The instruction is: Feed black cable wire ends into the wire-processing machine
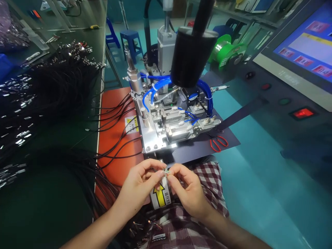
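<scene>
My left hand (141, 183) and my right hand (188, 188) meet above my lap, fingertips close together. Between them is a small shiny metal connector (166, 171), pinched by the thumb and fingers of both hands. Its exact kind is too small to make out. Right below the hands a white label with a yellow arrow (161, 197) wraps a rounded surface. Just beyond my fingers stands a metal bench machine (166, 121) with blue air tubes (166, 81). Several black cables (116, 152) run over the orange plate (111, 103) beside it.
A large heap of black cables (59, 76) with metal ends covers the dark table at left. Red-handled scissors (218, 143) lie on the machine's base plate. A black lamp-like cylinder (193, 58) hangs overhead. A control panel with screen (303, 45) stands right, and a green spool (223, 52) behind.
</scene>
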Motion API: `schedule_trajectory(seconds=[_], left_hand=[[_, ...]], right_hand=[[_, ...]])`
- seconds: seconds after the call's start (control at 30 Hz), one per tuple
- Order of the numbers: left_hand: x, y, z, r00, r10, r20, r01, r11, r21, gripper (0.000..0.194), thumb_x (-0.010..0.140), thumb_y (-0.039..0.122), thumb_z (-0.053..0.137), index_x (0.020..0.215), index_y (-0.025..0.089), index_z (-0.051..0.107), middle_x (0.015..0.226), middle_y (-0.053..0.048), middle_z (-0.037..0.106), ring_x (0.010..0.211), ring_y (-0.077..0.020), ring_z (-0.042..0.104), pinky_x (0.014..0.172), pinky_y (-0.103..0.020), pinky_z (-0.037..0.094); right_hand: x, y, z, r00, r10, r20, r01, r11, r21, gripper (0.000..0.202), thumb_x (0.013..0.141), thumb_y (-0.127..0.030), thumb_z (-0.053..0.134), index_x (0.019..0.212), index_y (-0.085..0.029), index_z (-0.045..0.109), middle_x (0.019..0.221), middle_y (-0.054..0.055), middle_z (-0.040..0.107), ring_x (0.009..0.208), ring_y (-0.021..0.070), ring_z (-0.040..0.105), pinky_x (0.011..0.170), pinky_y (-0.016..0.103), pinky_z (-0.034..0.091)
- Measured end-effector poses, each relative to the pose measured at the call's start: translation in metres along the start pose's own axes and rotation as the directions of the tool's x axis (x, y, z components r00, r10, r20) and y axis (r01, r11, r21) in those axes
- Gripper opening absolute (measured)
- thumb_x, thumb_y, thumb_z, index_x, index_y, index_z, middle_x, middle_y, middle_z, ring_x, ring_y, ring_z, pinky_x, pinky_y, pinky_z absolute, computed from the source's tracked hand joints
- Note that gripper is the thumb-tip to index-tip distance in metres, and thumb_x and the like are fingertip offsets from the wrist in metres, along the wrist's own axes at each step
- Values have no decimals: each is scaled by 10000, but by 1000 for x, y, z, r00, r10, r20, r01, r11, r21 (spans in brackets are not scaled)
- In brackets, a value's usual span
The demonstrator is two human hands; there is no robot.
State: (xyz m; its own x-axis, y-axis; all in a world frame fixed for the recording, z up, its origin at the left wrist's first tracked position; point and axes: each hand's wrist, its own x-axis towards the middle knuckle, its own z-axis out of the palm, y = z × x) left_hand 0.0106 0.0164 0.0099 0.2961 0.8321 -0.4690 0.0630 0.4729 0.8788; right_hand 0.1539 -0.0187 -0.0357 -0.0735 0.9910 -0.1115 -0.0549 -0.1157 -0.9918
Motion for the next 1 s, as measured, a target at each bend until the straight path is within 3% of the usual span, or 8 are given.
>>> schedule_trajectory(seconds=[0.07,0.17,0.4,0.73,1.0], left_hand=[[1,3,-3,997,-45,55,44,999,4,171,749,275,647,856,141,638,555,44,530,478,-66,443,443,-161,358],[0,5,-4,995,-92,36,92,996,-15,172,732,289,656,806,133,645,451,85,424,392,-41,336,368,-147,294],[-2,5,0,994,-107,-22,107,994,-23,150,703,258,673,749,117,654,443,80,441,381,-21,324,356,-126,249],[-3,3,-1,991,-132,-10,132,991,-1,191,710,311,664,781,134,641,420,94,398,366,-34,306,345,-140,262],[-3,5,-1,990,-144,-5,144,989,23,215,717,341,653,792,142,629,409,96,378,362,-40,282,340,-150,259]], right_hand=[[0,1,-2,999,-53,12,54,997,-58,124,855,-192,520,732,-175,528,675,-20,488,561,95,436,537,228,376],[1,2,-5,998,-54,19,55,995,-88,132,847,-187,530,716,-173,532,663,-17,493,577,103,445,555,234,381],[7,1,-14,982,125,143,-151,971,186,125,848,-289,559,812,-170,562,649,-29,514,520,75,438,495,204,358],[7,4,-8,980,152,127,-187,919,346,183,827,-328,605,768,-164,549,566,-55,466,473,61,381,468,196,298],[7,6,-8,979,163,126,-198,915,352,198,816,-341,612,758,-167,538,547,-58,453,464,71,372,459,207,294]])
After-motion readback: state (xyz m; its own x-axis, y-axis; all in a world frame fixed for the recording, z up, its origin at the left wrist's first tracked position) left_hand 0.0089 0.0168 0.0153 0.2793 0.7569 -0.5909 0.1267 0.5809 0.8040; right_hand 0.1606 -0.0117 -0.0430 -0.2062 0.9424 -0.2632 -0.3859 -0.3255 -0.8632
